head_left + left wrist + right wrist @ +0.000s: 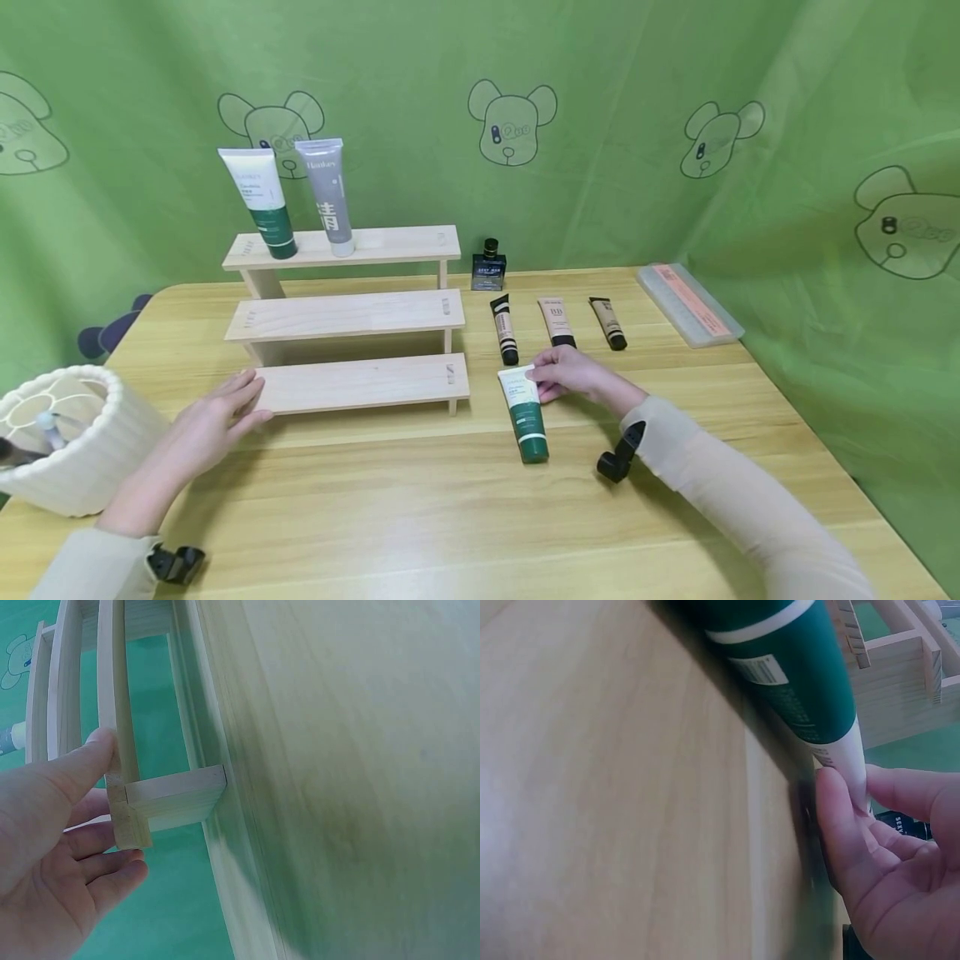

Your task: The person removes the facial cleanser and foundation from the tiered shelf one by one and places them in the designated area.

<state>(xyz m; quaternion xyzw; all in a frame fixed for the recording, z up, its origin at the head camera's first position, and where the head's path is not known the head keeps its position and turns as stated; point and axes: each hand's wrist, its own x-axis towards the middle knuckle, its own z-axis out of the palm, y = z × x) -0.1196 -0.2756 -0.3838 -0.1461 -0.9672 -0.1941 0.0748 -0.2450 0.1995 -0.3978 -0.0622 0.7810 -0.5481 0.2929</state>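
Observation:
My right hand pinches a white and green squeeze tube by its flat white end, the green cap pointing down toward me. In the right wrist view, thumb and fingers press on both sides of the white part, and the green body leans over the table. At the left end of the three-tier wooden shelf, my left hand grips the lowest board. The left wrist view has its thumb on one face of the board and the fingers curled around the other.
On the top tier stand another white and green tube and a grey tube. Right of the shelf are a dark perfume bottle and three small tubes, one striped. A clear flat case lies back right; a white basket stands left.

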